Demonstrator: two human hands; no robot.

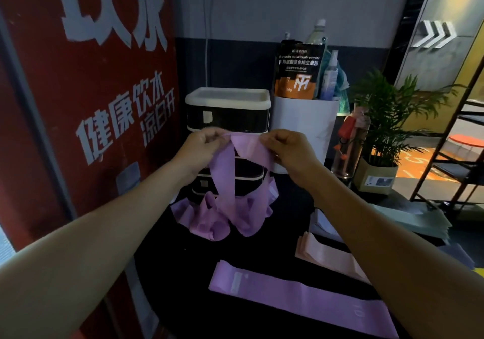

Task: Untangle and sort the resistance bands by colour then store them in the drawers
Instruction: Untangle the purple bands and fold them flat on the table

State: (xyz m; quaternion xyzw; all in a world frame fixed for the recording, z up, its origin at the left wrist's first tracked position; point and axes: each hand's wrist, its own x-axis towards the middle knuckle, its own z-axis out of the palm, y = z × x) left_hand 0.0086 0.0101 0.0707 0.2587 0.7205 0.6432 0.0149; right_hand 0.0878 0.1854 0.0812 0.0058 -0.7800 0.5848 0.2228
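Purple band (245,143) between fingers (267,142) (pinched)

Both hands, left (201,145) and right (285,147), pinch tangled purple bands (230,202) before drawers (227,114); flat purple band (296,296) on table (248,320)

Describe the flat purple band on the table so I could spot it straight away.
Start at the black-and-white drawer unit against the wall, then come toward the near edge of the dark table. The flat purple band lies there alone, smoothed out; unlike the tangled purple bands and the pink band.
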